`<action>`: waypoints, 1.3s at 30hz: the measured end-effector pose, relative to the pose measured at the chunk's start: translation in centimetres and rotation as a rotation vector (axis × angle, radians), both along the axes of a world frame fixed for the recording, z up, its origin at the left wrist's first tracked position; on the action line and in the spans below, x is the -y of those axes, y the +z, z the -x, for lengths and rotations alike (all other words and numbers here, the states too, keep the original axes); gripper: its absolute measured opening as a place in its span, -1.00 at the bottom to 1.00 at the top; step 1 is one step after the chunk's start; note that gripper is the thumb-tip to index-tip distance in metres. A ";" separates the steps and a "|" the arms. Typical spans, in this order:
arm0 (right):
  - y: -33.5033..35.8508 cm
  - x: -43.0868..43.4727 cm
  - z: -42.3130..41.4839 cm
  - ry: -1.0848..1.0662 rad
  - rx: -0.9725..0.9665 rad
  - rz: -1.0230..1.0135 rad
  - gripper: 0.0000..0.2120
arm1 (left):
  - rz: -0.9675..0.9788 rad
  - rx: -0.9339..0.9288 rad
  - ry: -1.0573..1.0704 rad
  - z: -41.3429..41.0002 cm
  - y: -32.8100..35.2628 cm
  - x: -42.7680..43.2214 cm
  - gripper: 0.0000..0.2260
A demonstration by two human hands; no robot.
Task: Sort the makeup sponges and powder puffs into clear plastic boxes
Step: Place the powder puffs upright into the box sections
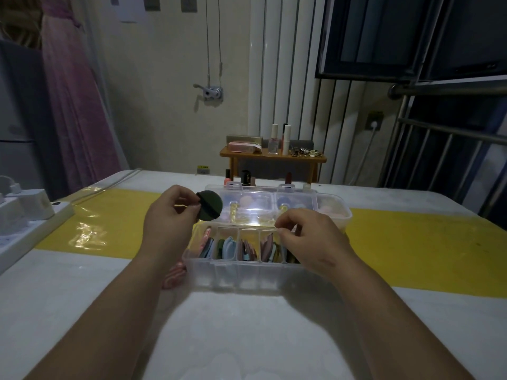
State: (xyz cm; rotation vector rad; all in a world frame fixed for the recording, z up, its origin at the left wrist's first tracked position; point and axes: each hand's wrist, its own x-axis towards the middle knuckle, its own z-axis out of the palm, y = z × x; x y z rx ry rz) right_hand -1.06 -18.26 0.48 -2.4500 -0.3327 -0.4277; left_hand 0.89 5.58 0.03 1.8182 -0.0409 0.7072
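My left hand (170,215) pinches a round dark green powder puff (212,205) with a black strap, held above the table to the left of the boxes. A clear divided box (236,272) stands in front of me, its compartments filled with upright puffs in pink, blue, green and brown. My right hand (310,237) hovers over the right end of that box with fingers curled; whether it holds anything is hidden. Behind it a second clear box (340,212) with a closed lid holds pale pink and blue sponges. A pink striped puff (174,275) lies on the table under my left wrist.
The white table carries a yellow band (109,223) across its middle. A white power strip with chargers (24,215) sits at the left edge. Lipsticks (247,178) stand behind the boxes. A small wooden shelf (271,157) with bottles stands beyond the table.
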 end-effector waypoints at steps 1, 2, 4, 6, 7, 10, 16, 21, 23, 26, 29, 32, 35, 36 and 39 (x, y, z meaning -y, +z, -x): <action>0.0 0.0 0.0 0.005 0.000 -0.009 -0.86 | -0.018 0.003 -0.031 0.0 -0.1 0.3 -0.85; 0.0 -0.1 0.0 0.013 -0.002 -0.020 -0.85 | -0.049 -0.002 -0.054 0.0 -0.2 0.5 -0.86; 0.1 -0.2 0.1 0.043 -0.022 -0.060 -0.80 | -0.137 -0.029 -0.092 0.0 -0.3 1.0 -0.88; 0.1 -0.4 0.2 0.084 -0.046 -0.096 -0.76 | -0.247 -0.021 -0.102 0.1 -0.5 1.3 -0.86; 0.1 -0.5 0.2 0.102 -0.048 -0.106 -0.73 | -0.311 0.001 -0.096 0.2 -0.6 1.4 -0.84; 0.0 -0.7 0.3 0.148 -0.063 -0.120 -0.67 | -0.504 0.091 -0.076 0.4 -0.6 1.3 -0.85; 0.2 -0.9 0.5 0.211 -0.130 -0.066 -0.64 | -0.484 0.152 -0.147 0.8 -0.2 1.3 -0.77; 0.4 -1.0 0.7 0.223 -0.114 -0.060 -0.64 | -0.478 0.140 -0.208 0.6 -0.3 1.2 -0.70; 0.4 -1.0 0.7 0.221 -0.102 -0.082 -0.67 | -0.486 0.144 -0.227 0.7 -0.3 1.2 -0.73; 0.2 -1.0 0.4 0.180 -0.049 -0.203 -0.75 | -0.499 0.176 -0.227 0.9 -0.3 1.2 -0.78; 0.3 -0.5 0.2 0.071 0.045 -0.317 -0.81 | -0.486 0.167 -0.121 0.9 -0.2 1.1 -0.76; 0.5 0.1 0.1 -0.020 0.100 -0.398 -0.83 | -0.464 0.050 0.033 0.3 -0.2 0.6 -0.74; 0.7 0.9 -0.2 -0.101 0.122 -0.397 -0.84 | -0.406 -0.103 0.112 -0.1 -0.5 0.1 -0.72; 0.7 1.2 -0.2 -0.123 0.128 -0.386 -0.84 | -0.378 -0.135 0.122 -0.2 -0.6 0.1 -0.72; 0.8 1.8 -0.2 -0.191 0.151 -0.354 -0.87 | -0.349 -0.178 0.137 -0.2 -0.6 0.1 -0.74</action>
